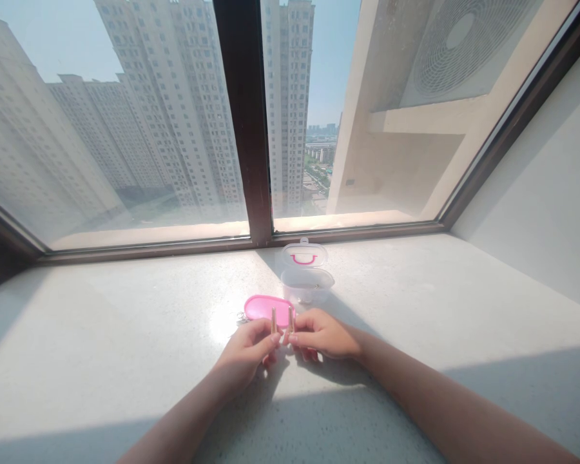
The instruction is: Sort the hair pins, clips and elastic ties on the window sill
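Observation:
My left hand [252,351] pinches a slim gold-coloured piece [273,320], held upright between thumb and fingers. A second slim gold-coloured piece [290,318] stands upright in the pinch of my right hand [325,335]. The two pieces are side by side with a small gap between them; their exact kind is too small to make out. Just beyond the fingertips lies a pink oval tray [265,307], partly covered by both hands. Some small silvery items [242,317] show at its left end, close to my left hand.
Behind the tray stands a clear plastic box [307,283], its lid [304,255] tipped back and fitted with a pink handle. The pale speckled sill [125,335] ends at a dark-framed window [258,129]. A white wall [541,193] rises on the right.

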`<action>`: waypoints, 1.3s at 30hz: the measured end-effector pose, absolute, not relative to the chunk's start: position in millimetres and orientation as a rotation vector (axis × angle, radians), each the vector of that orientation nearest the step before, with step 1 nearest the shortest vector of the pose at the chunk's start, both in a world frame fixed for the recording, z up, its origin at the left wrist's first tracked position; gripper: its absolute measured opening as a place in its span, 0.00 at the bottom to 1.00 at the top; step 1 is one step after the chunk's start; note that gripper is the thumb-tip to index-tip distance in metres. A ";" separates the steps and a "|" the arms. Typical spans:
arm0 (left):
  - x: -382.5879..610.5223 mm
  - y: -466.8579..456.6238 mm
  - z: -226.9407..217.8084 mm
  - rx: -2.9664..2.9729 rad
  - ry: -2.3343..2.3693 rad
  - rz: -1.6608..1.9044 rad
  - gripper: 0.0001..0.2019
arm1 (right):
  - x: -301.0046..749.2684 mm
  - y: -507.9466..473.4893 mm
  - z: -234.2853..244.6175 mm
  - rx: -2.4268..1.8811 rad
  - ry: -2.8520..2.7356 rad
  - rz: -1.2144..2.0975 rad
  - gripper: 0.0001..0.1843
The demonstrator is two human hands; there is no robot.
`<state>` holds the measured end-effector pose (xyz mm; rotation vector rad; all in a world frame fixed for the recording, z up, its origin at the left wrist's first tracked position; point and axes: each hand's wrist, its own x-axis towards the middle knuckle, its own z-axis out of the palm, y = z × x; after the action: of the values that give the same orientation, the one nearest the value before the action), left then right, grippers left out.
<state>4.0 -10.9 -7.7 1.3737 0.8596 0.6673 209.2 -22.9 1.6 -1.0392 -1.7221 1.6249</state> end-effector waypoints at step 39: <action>2.8 -10.4 -11.6 1.397 0.847 0.639 0.13 | 211.5 -22.3 -2.5 -1.034 -1.776 1.600 0.17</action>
<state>2.8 -10.4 -11.6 1.3971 0.8467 0.6386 211.5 -22.3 -2.5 -1.0340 -1.7763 1.6000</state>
